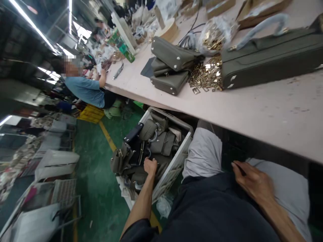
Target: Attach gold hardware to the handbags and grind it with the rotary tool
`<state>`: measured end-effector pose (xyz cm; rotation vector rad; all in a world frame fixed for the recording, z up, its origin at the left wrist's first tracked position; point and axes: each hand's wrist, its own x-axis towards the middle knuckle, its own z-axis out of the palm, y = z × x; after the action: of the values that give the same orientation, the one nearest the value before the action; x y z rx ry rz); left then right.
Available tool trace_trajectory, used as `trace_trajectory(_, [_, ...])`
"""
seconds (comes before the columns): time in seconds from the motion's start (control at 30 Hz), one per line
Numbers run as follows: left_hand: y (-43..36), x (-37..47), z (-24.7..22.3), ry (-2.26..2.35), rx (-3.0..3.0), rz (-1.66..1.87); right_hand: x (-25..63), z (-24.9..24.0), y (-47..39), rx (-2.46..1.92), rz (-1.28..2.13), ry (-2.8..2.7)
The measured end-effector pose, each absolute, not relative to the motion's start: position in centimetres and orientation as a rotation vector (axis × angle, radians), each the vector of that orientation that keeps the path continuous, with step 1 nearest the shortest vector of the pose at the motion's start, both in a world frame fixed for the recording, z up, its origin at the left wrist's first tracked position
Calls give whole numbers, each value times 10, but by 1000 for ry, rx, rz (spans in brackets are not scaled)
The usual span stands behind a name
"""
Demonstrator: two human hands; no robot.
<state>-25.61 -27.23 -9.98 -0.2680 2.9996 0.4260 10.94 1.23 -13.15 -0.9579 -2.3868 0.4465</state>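
My left hand (150,166) is closed, reaching down into a white plastic crate (174,154) packed with dark olive handbags (163,143). Its curled fingers are right beside a wrapped bag handle (149,153); whether they grip it is hidden. Above my right thigh, my right hand (253,181) has its thumb and fingers drawn together, slightly blurred, and what they hold, if anything, does not show. On the table (264,111) stand a stack of olive bags (171,67) and a larger olive handbag (272,57) with a wrapped handle.
Loose gold-coloured metal fittings (207,74) lie between the bags, below a plastic bag of fittings (214,35). A co-worker in a blue shirt (84,89) sits farther along the table, near a yellow crate (91,113). Carts with pale covers (55,164) stand across the green floor (98,181).
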Motion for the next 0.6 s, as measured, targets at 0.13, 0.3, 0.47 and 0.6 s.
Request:
trace_trajectory(0.13, [-298,-279,-107,3075,-353,115,105,-136,13,-962,416,-2435])
trace_trajectory(0.3, [-314,-308,-105,3032,-296,-48,98,-133,14,-988,426,-2545])
trace_trajectory(0.47, [-314,-325,-89,2967,-263,-19,89,-130,15,-1035,408,-2610])
trace_trajectory(0.6, [-309,-336,-46,3013,-299,137,85,-131,17,-1035,448,-2635])
